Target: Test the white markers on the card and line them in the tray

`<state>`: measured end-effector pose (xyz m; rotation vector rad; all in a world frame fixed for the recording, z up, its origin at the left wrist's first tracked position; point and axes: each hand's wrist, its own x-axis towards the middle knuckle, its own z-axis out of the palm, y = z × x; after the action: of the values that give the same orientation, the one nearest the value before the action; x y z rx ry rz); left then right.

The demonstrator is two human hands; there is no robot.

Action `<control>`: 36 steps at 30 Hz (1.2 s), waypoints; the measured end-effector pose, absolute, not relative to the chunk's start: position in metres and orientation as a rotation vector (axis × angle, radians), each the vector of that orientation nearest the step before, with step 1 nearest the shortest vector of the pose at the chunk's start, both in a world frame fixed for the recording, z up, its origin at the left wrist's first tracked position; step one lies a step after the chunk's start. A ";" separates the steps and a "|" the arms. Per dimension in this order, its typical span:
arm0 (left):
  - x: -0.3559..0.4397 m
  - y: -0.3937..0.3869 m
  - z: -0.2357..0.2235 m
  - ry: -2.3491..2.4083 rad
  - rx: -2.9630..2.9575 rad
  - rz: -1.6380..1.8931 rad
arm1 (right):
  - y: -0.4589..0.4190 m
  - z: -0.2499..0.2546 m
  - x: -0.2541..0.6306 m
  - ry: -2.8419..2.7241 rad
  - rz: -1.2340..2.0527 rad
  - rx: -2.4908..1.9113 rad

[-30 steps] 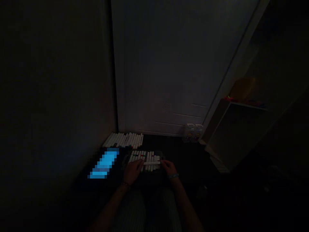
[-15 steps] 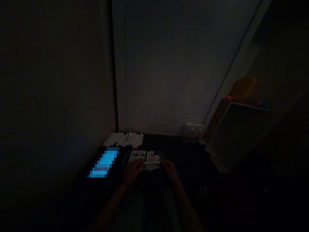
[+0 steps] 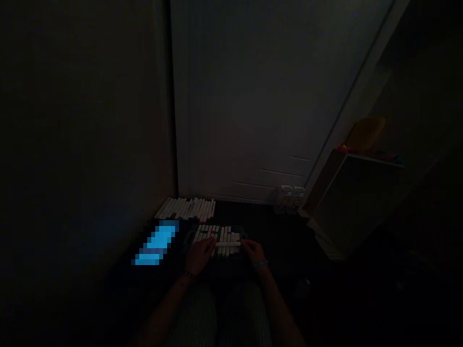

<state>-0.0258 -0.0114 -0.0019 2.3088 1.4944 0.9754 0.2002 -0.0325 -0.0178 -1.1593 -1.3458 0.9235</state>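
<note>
A white marker (image 3: 227, 244) lies level between my two hands, above a dark case (image 3: 238, 228) that holds several white markers with coloured bands. My left hand (image 3: 198, 255) is closed, its fingertips pinching the marker's left end. The right end sits at the fingertips of my right hand (image 3: 253, 251), which are pressed together. Past the case, a row of several white markers (image 3: 188, 207) rests side by side near the wall, with dark and coloured ends toward me. The dim light hides small details of the fingers.
A bright blue pixelated screen (image 3: 157, 242) lies to the left on the dark table (image 3: 285, 241). Two clear containers with labels (image 3: 291, 198) stand at the back right against the white wall panel (image 3: 246, 106). A shelf unit (image 3: 325, 180) rises on the right.
Both hands keep the same hold on the marker, nearly still. The view has shifted very slightly.
</note>
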 end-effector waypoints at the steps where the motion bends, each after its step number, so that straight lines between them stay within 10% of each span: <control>1: -0.026 -0.011 -0.003 1.497 2.310 0.980 | -0.032 -0.018 0.200 -1.347 0.922 -1.160; 36: -0.027 -0.010 -0.004 1.518 2.320 0.965 | -0.037 -0.010 0.199 -1.291 0.933 -1.136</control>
<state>-0.0269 -0.0103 -0.0039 2.3204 1.5179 0.9652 0.1987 -0.0368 -0.0104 -1.1359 -1.2913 0.9333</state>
